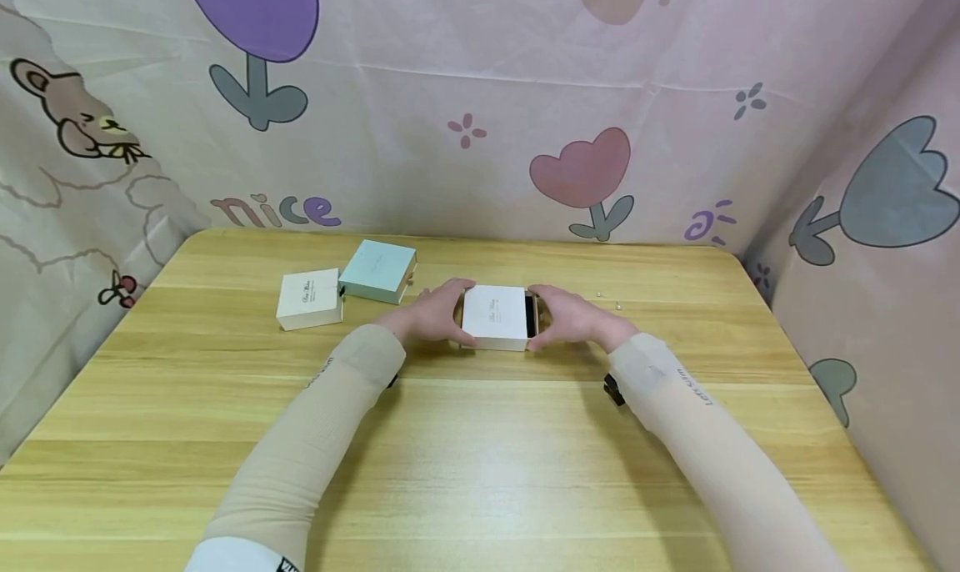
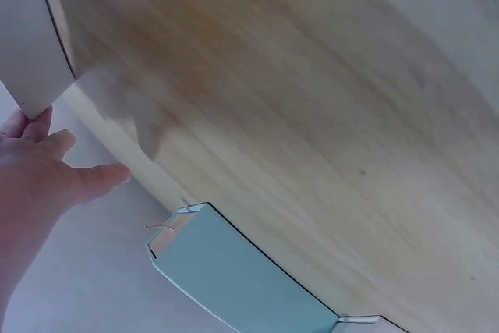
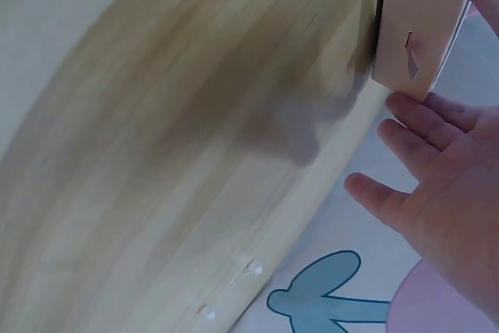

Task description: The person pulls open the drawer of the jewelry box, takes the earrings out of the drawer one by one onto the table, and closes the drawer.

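A white drawer-style gift box (image 1: 495,313) with dark lettering lies between the two hands. My left hand (image 1: 437,312) grips the box's left end, thumb on the near side and fingers at the far side. At the other end, my right hand (image 1: 572,314) holds the inner drawer (image 1: 532,315), which sticks out a little and shows a dark inside. The right wrist view shows that drawer's beige end face (image 3: 417,29) with a small slit or tab, fingertips touching its edge. In the left wrist view, the box's pale side (image 2: 35,40) meets the left fingertips.
Left of the hands stand a second white box (image 1: 309,298) and a light blue box (image 1: 379,270), close together. Two tiny shiny pieces, perhaps earrings (image 3: 253,268), lie on the wooden table (image 1: 495,472) right of the right hand. A printed cloth (image 1: 420,163) hangs behind the table.
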`<action>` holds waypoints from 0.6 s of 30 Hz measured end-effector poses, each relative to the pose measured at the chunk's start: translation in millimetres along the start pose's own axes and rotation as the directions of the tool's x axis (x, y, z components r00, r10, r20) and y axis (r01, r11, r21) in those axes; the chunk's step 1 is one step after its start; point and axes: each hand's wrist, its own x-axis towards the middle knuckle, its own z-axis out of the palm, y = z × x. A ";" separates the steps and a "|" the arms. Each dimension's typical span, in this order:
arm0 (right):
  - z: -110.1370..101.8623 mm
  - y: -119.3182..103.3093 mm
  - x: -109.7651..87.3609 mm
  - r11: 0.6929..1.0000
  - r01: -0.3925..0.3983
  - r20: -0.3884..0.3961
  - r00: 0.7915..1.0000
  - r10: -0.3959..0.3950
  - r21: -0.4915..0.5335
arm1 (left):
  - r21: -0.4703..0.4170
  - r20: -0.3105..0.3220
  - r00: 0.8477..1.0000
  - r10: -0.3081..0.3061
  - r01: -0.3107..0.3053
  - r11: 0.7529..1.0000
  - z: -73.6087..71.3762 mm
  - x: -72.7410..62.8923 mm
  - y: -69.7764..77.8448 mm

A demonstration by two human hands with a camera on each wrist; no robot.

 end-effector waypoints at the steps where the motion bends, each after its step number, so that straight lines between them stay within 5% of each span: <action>1: 0.3 0.1 0.5 1.000 0.004 -0.001 1.000 -0.004 0.002 | 0.001 -0.001 1.000 -0.001 0.001 1.000 0.1 0.0 0.0; 10: 5.1 -7.9 3.7 0.999 0.018 0.010 1.000 -0.018 0.050 | -0.002 0.009 1.000 -0.009 0.009 1.000 1.3 0.3 -0.5; 14: 7.2 -16.7 2.6 0.995 0.073 0.030 0.997 -0.071 -0.074 | -0.006 0.004 1.000 -0.007 0.007 1.000 0.5 0.6 -0.5; 18: 8.7 -23.2 1.2 0.975 0.050 0.032 0.999 -0.044 -0.216 | 0.008 0.003 1.000 -0.002 0.002 1.000 -0.2 1.4 0.2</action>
